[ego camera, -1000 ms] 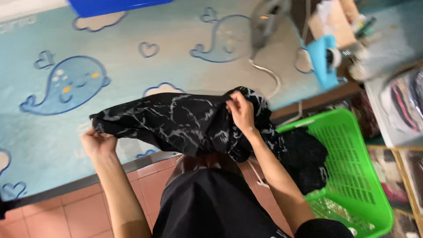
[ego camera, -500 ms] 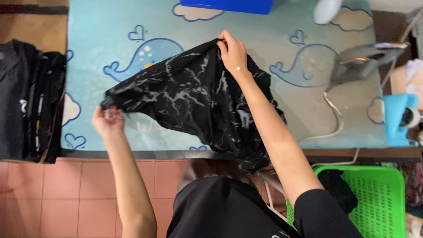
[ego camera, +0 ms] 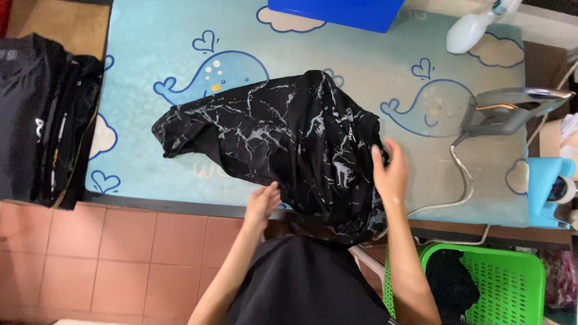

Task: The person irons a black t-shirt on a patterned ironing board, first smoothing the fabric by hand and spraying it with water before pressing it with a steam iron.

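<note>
Garment first: black marble-print fabric shirt (ego camera: 283,141) lay crumpled on the pale blue whale-print ironing mat (ego camera: 180,66), its long axis running from the mat's left-centre toward the near edge, where its lower right end hung over that edge. Right hand (ego camera: 391,174) rested flat on the shirt's right end, fingers spread wide, gripping nothing that could be seen. Left hand (ego camera: 263,203) sat at the near edge, open, fingertips touching the shirt's lower hem or just beside it; could not tell which. Both hands were at the shirt's near side, the right one further onto the fabric; the bulk of the shirt lay up and left of both.

Stack of folded black clothes (ego camera: 42,120) sat at the mat's left edge, well apart from the shirt. Grey steam iron (ego camera: 512,111) stood near the right edge, its white cord (ego camera: 463,180) trailing toward the near edge. Blue flat box (ego camera: 337,12) lay at the far edge. Green plastic mesh basket (ego camera: 500,283) stood below the near right corner with dark cloth in it.
</note>
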